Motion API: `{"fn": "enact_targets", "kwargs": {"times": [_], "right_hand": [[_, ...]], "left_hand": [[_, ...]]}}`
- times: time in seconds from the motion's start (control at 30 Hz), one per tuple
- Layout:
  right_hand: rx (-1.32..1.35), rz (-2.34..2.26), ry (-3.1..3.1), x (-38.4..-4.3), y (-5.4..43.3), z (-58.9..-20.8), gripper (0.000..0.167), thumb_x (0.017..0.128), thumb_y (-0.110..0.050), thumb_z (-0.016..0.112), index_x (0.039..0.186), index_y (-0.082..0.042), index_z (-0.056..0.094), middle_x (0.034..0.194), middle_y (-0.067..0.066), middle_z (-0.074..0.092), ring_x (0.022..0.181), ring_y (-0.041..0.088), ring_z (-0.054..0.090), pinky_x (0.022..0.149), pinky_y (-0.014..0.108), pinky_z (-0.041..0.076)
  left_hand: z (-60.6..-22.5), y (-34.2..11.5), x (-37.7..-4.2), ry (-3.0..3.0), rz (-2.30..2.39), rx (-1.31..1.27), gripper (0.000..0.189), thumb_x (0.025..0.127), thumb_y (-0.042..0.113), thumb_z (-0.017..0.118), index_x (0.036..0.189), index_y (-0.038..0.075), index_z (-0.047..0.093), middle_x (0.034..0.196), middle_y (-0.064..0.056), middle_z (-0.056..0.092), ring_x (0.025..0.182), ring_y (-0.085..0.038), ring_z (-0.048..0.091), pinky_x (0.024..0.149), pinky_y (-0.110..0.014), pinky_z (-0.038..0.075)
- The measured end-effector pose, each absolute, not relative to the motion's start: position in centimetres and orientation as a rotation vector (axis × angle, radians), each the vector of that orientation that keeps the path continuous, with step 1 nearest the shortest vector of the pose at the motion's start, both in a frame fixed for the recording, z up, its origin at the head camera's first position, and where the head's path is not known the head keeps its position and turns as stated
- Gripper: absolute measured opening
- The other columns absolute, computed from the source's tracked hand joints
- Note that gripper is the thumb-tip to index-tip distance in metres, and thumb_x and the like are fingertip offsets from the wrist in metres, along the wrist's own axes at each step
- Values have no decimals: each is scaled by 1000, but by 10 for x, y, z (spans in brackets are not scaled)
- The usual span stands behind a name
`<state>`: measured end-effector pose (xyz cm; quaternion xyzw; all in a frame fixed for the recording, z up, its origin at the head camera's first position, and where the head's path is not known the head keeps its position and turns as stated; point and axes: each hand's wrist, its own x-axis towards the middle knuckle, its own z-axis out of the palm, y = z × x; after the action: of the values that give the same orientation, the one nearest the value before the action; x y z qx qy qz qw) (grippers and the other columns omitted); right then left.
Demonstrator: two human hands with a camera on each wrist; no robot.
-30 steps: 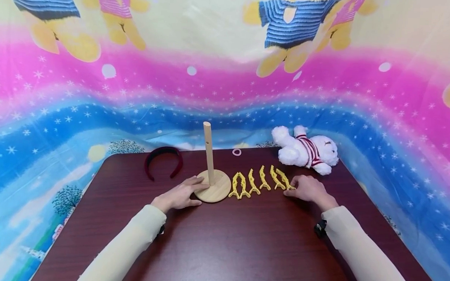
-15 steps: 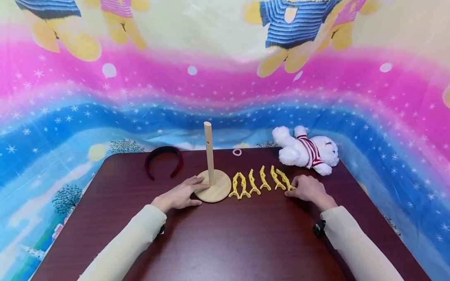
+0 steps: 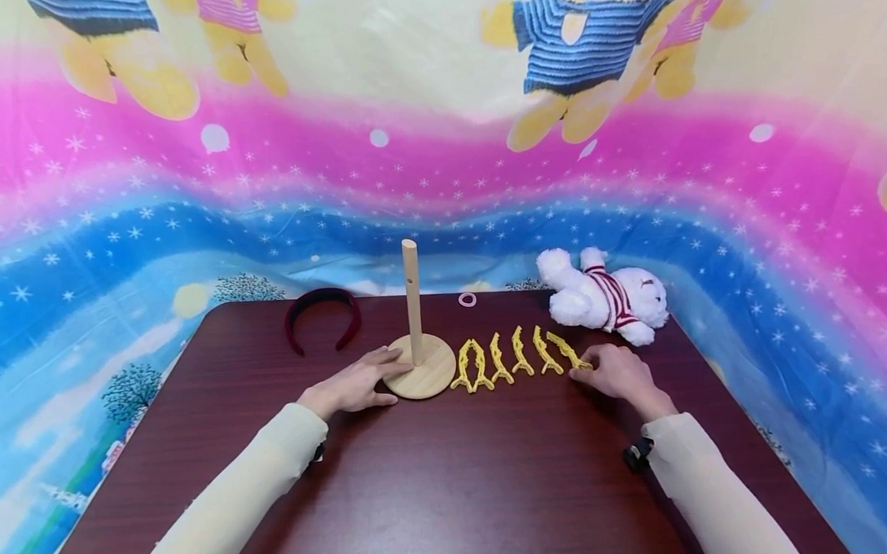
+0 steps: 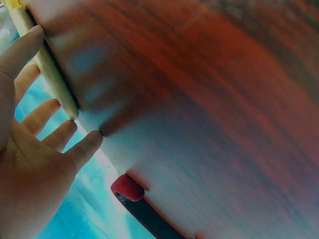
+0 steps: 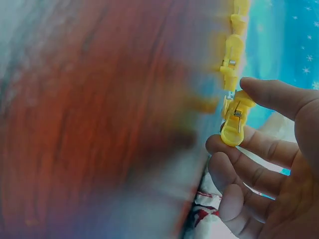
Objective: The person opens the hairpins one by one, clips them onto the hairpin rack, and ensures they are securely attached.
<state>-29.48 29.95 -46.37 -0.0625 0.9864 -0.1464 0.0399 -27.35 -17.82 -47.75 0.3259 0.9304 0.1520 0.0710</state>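
My left hand [image 3: 353, 380] rests at the left side of a round wooden base that carries an upright peg; this wooden stand [image 3: 433, 376] stands on the table. In the left wrist view the fingers [image 4: 85, 148] are spread, some touching the rim of the base. My right hand [image 3: 616, 371] pinches the handle end of the rightmost yellow hair clip [image 3: 567, 349], thumb on one handle and fingers on the other. In the right wrist view a metal spring shows in the pinched clip. Several more yellow hair clips [image 3: 520, 351] lie in a row between stand and hand.
A dark red headband [image 3: 292, 316] lies behind my left hand. A small pink hair tie [image 3: 468, 300] is near the back edge of the brown table [image 3: 421, 488]. A white plush bear [image 3: 597, 299] in a striped sweater lies at the back right.
My right hand has shifted slightly to the right, and the handle end of the rightmost hair clip has swung right with it. The left hand has stayed in place on the stand.
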Motion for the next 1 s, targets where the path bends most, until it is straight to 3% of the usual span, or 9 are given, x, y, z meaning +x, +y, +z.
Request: {"fn": "enact_targets", "kwargs": {"times": [0.33, 0.63, 1.0], "right_hand": [[-266, -472, 3066, -290, 298, -457, 37, 88, -48, 71, 105, -15, 72, 99, 6, 72, 82, 23, 62, 60, 38, 46], [-347, -477, 3140, -281, 285, -447, 34, 87, -45, 72, 105, -17, 74, 102, 7, 74, 93, 31, 68, 66, 49, 52], [-433, -515, 3165, -277, 265, -441, 26, 87, -42, 73, 101, -21, 74, 96, 3, 74, 84, 23, 67, 59, 38, 49]], "left_hand": [[-478, -178, -274, 2805, 463, 978, 61, 91, 26, 73, 148, 17, 51, 160, -21, 33, 148, -47, 28, 117, -56, 32], [-479, -178, -275, 2792, 457, 933, 62, 92, 27, 73, 149, 20, 49, 162, -18, 31, 150, -45, 25, 118, -56, 31], [-478, -178, -274, 2772, 464, 939, 63, 92, 31, 72, 150, 22, 48, 163, -17, 29, 151, -44, 22, 118, -56, 31]]}}
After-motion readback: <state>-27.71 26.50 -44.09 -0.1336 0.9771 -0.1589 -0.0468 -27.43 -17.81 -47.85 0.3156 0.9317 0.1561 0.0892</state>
